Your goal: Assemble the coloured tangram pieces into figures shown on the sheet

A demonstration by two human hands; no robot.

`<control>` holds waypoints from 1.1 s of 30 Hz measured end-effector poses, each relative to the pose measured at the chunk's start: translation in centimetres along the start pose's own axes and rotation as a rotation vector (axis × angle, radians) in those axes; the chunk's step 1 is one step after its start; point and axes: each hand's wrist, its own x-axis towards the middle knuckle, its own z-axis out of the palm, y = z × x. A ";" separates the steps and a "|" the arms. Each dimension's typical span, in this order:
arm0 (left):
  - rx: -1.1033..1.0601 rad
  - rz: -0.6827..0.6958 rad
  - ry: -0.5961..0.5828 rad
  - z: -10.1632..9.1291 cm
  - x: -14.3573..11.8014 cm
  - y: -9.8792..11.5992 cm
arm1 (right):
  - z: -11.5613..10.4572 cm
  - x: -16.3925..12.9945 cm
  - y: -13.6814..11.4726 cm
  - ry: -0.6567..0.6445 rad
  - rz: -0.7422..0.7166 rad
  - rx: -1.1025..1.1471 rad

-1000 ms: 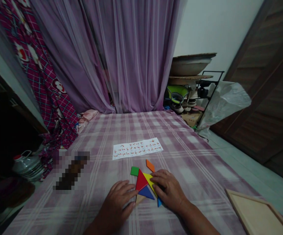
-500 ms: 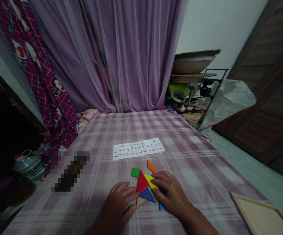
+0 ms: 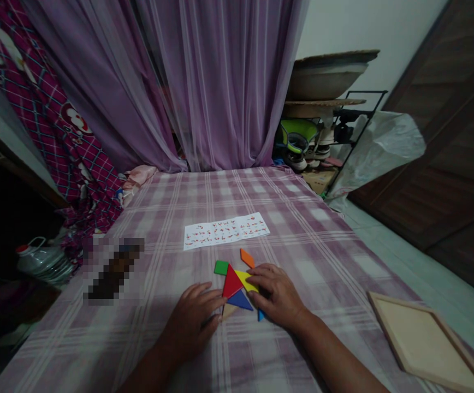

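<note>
A person sits at a surface covered with a purple plaid cloth [image 3: 286, 218], seen from a head camera. Both hands lie low in the centre of the frame, pressed flat against a small cluster of coloured tangram pieces.

The left hand [image 3: 194, 322] is open, its fingertips touching a red triangle [image 3: 231, 283] and a pale wooden piece [image 3: 227, 311] below it. The right hand [image 3: 278, 297] is open too, its fingers resting on a yellow piece [image 3: 247, 280] and beside a blue triangle [image 3: 240, 301]. A green square [image 3: 221, 267] touches the cluster's upper left. An orange piece [image 3: 247, 257] lies just apart, above.

The step in hand looks like nudging pieces together into a figure; the next move would call for small, careful sliding so that joined edges stay put.

Further up the frame lies a white sheet [image 3: 225, 231] printed with rows of small red figures, too small to read. An empty wooden tray [image 3: 421, 341] sits at lower right. No brand or label is legible.
</note>
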 end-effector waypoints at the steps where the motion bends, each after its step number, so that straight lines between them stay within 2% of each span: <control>1: -0.003 0.000 0.000 0.0 0.0 0.0 | 0.0 0.0 0.0 -0.001 0.000 -0.003; 15: -0.028 -0.013 -0.020 0.3 -0.1 -0.3 | -0.4 -0.2 0.2 -0.029 -0.006 -0.025; 33: -0.003 -0.001 0.021 0.0 0.0 -0.1 | -0.7 -0.4 -0.1 -0.028 -0.009 0.018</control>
